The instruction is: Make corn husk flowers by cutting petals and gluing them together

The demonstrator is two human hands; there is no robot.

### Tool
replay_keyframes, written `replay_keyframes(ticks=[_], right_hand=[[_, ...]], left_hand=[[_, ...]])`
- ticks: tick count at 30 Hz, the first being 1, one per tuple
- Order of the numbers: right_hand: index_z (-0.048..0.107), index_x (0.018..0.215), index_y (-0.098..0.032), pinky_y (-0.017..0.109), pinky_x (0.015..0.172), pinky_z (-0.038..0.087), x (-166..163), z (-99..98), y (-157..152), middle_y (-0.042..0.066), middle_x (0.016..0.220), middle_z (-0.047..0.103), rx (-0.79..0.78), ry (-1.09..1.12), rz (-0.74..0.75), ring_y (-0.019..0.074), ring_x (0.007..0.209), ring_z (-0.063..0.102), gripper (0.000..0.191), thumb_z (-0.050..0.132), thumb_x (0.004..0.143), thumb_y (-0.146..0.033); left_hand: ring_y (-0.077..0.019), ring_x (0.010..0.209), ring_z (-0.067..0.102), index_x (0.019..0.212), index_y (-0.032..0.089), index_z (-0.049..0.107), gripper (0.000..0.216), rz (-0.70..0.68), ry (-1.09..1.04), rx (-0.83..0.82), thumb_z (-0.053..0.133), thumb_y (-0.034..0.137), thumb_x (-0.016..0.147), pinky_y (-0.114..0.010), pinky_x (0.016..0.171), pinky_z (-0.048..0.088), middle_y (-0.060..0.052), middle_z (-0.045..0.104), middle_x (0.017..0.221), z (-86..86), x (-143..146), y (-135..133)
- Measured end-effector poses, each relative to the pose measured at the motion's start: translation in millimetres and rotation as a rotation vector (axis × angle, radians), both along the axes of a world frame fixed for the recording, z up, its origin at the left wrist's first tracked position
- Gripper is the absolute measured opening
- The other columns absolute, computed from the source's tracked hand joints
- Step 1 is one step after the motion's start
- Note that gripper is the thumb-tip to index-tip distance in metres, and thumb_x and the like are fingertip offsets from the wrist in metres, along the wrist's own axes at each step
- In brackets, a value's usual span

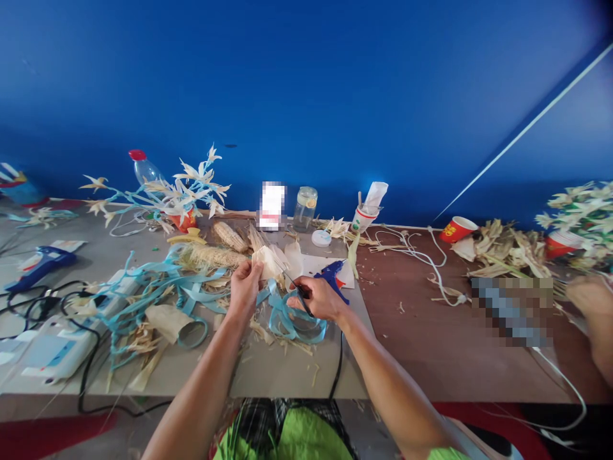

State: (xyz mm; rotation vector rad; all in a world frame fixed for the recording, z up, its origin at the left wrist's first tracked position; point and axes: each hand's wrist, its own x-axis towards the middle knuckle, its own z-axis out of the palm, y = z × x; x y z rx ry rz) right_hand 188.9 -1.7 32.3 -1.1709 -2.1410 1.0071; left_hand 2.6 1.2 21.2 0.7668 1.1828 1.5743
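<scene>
My left hand (245, 286) pinches a pale, dry corn husk (269, 260) above the middle of the table. My right hand (320, 298) is closed on black-handled scissors (302, 295), whose blades point up and left at the husk. Whether the blades touch it, I cannot tell. Light blue ribbon (287, 322) lies in loops beneath both hands. Just beyond my right hand rests a blue glue gun (334, 278). Corn cobs (228, 236) lie behind my left hand, beside more husk pieces.
At left are a white power strip (71, 342), black cables and another blue glue gun (44, 265). Husk flowers (186, 185) stand in a red cup (183, 221). A glass jar (305, 207) is near the blue wall. Another person's hand (587, 297) shows at right.
</scene>
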Motion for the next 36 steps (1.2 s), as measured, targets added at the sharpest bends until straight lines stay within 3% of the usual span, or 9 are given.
replay_keyframes(ticks=[24, 36], right_hand=[[0.064, 0.090, -0.017, 0.020, 0.054, 0.034, -6, -4.3, -1, 0.000, 0.066, 0.061, 0.015, -0.062, -0.039, 0.0106, 0.059, 0.049, 0.033, 0.064, 0.074, -0.046], [0.065, 0.086, -0.016, 0.019, 0.050, 0.031, -7, -3.4, -1, -0.001, 0.061, 0.057, -0.021, -0.049, -0.057, 0.0101, 0.057, 0.045, 0.030, 0.066, 0.072, -0.043]], left_hand=[[-0.0039, 0.039, 0.031, 0.072, 0.016, 0.054, 0.029, -0.005, 0.102, 0.002, 0.066, 0.042, 0.071, -0.017, 0.038, 0.025, 0.008, 0.039, 0.050, -10.1, -1, 2], [-0.0037, 0.040, 0.030, 0.072, 0.016, 0.053, 0.029, -0.013, 0.103, 0.014, 0.065, 0.042, 0.071, -0.017, 0.038, 0.023, 0.008, 0.040, 0.052, -2.6, 3, -2]])
